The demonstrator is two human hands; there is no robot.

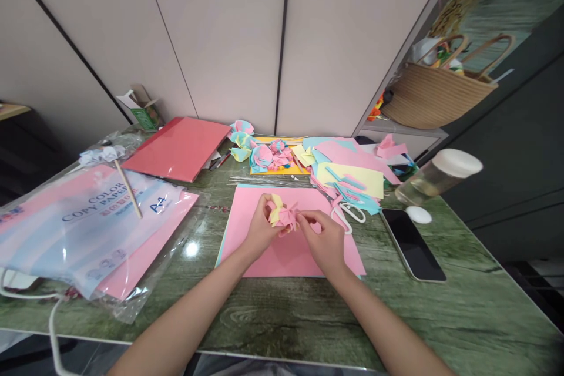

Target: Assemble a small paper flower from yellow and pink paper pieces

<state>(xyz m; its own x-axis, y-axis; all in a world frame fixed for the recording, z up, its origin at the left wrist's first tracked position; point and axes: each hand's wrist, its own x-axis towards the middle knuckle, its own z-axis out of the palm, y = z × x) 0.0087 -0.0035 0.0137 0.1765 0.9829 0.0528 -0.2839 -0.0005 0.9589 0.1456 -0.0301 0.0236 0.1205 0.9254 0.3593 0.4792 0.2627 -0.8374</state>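
Note:
Between my two hands is a small paper flower (287, 215) with pink and yellow petals. My left hand (263, 224) is closed around its yellow side. The thumb and fingers of my right hand (324, 239) pinch the pink petals on the other side. Both hands are above a stack of pink paper (282, 255), with a blue-green sheet showing at its edges. White-handled scissors (348, 215) lie just beyond my right hand, their blades hidden among paper scraps.
Several paper flowers (263, 155) and coloured scraps (359, 179) fill the back. A red folder (180, 150) and a bag of A4 copy paper (88, 217) lie left. On the right are a phone (414, 245), a white round lid (418, 215) and a clear bottle (434, 179).

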